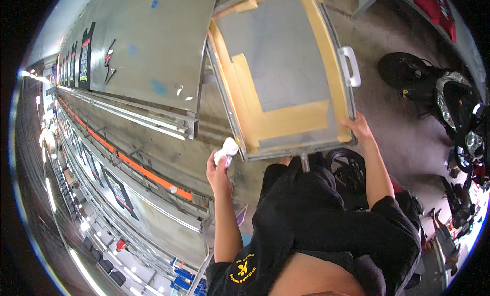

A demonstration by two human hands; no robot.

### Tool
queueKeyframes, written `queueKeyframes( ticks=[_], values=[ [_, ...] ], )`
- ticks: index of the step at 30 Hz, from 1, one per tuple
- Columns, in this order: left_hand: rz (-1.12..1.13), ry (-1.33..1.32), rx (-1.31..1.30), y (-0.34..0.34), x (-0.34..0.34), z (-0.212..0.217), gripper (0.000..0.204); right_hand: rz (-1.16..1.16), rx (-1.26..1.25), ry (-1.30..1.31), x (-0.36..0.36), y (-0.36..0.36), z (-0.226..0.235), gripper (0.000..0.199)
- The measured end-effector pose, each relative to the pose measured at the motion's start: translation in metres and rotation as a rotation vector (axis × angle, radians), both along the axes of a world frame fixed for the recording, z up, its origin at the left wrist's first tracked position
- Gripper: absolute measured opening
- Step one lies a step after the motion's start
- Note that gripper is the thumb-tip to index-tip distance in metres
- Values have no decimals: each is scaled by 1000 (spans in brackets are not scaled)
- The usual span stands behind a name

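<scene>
The large rectangular frame with dull grey metal edges (286,151) carries a smooth, matt grey panel (278,51), wide tan strips of papery-looking tape (291,122) with a faint sheen, and a white D-shaped handle (350,66) of smooth, glossy-looking plastic. Left of the frame are a soft, matt, crumpled white wad (227,148), cloth or paper I cannot tell, a long grey tabletop (163,46), smooth with a dull sheen, and shiny silver metal rails (166,131). Below the frame, the black shirt (326,209) is matt, creased cloth.

Head-worn fisheye view (left of a pair), steeply downward from just above the torso (329,224).
</scene>
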State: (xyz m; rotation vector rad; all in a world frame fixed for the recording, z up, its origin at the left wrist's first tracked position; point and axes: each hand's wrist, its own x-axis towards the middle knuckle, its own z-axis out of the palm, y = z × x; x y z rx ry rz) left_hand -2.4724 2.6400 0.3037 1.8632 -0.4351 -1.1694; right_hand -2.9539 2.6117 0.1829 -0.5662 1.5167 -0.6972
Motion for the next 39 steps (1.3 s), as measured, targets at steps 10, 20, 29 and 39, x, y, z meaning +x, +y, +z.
queueKeyframes(
  ticks=[10,20,29,39],
  values=[
    [-290,-261,-86,-76,-17,-57,48,200,92,124,38,-79,-25,70],
    [-350,-554,42,-50,-21,-43,54,-278,-362,603,19,-95,10,50],
    [452,721,-598,42,75,1,57,-234,-1583,43,180,-184,362,67],
    [528,441,-568,93,173,97,60,1048,-862,-36,617,37,177,63]
  ],
)
